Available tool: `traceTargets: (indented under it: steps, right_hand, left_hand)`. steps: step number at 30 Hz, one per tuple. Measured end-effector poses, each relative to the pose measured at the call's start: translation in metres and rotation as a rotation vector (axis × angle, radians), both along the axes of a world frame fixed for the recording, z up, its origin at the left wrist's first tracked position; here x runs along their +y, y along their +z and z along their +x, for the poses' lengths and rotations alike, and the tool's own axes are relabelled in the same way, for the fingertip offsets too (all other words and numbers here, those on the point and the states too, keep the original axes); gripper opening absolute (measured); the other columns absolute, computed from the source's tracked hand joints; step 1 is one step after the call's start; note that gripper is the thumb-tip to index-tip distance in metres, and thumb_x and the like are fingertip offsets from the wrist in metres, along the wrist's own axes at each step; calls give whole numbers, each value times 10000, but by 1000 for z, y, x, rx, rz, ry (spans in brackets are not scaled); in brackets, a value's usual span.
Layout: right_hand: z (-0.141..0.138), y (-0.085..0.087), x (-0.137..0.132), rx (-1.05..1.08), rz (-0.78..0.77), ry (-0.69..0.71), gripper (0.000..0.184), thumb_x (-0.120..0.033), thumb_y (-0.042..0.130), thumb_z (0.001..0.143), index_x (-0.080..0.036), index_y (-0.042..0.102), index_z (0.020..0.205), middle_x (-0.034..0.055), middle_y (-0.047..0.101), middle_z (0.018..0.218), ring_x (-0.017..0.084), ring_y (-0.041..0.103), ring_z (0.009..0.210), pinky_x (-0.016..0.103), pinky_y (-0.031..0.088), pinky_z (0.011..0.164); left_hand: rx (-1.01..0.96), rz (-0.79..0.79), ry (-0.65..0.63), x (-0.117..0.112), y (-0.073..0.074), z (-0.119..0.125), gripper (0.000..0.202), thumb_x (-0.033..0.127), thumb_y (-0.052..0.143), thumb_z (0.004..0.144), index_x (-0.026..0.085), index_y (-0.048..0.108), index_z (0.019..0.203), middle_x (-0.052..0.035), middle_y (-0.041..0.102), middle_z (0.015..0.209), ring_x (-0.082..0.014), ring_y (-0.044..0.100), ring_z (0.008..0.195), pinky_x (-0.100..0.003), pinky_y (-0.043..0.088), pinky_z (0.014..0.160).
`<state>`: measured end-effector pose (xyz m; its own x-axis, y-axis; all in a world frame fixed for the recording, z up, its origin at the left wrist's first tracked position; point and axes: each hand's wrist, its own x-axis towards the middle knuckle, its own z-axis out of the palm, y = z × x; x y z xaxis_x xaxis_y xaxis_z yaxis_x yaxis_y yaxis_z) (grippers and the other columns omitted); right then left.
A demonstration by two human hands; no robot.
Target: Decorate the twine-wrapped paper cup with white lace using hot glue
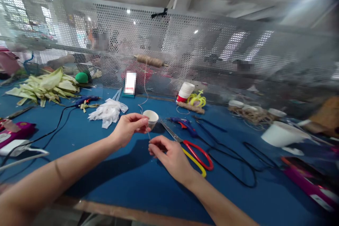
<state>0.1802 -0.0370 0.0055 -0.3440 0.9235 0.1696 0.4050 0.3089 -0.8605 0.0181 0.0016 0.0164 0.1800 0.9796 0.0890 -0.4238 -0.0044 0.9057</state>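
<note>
My left hand (131, 127) is closed in a pinch around a small white paper cup (152, 117), held just above the blue table (111, 169). A thin twine (144, 81) runs down from a brown spool (149, 60) at the mesh screen toward the cup. My right hand (169, 153) hovers just below and to the right, fingers pinched on the lower end of the thin twine. Red and yellow handled scissors (194, 152) lie right beside my right hand.
A blue glue gun (184, 124) with a black cable (238, 169) lies right of the scissors. White plastic scraps (108, 111), dried husk leaves (46, 86), a green ball (81, 77), white cups (280, 134) and a pink box (309, 183) surround. People sit behind the perforated screen (212, 49).
</note>
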Motion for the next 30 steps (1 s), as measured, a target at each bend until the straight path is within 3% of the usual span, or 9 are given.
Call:
traceTargets:
  steps: [5, 17, 30]
  right_hand:
    - [0, -2, 1, 151, -182, -27, 226, -379, 563, 743, -162, 539, 800, 15, 593, 657, 122, 586, 552, 237, 481, 468]
    - [0, 4, 2, 186, -240, 2, 225, -379, 553, 754, -161, 515, 793, -2, 566, 632, 102, 570, 506, 221, 468, 435]
    - [0, 5, 2, 181, -273, 26, 196, -347, 544, 741, -160, 502, 778, -7, 566, 625, 105, 575, 493, 233, 473, 433]
  left_hand:
    - [15, 18, -27, -3, 3, -1, 250, 328, 701, 622, 116, 650, 745, -6, 640, 613, -129, 635, 599, -238, 496, 584]
    - [75, 10, -34, 0, 5, -4, 203, 261, 625, 685, 87, 656, 785, -54, 658, 592, -142, 632, 598, -278, 512, 610]
    - [136, 18, -14, 1, 5, -3, 157, 234, 585, 704, 101, 646, 760, -36, 648, 575, -133, 623, 579, -266, 502, 596]
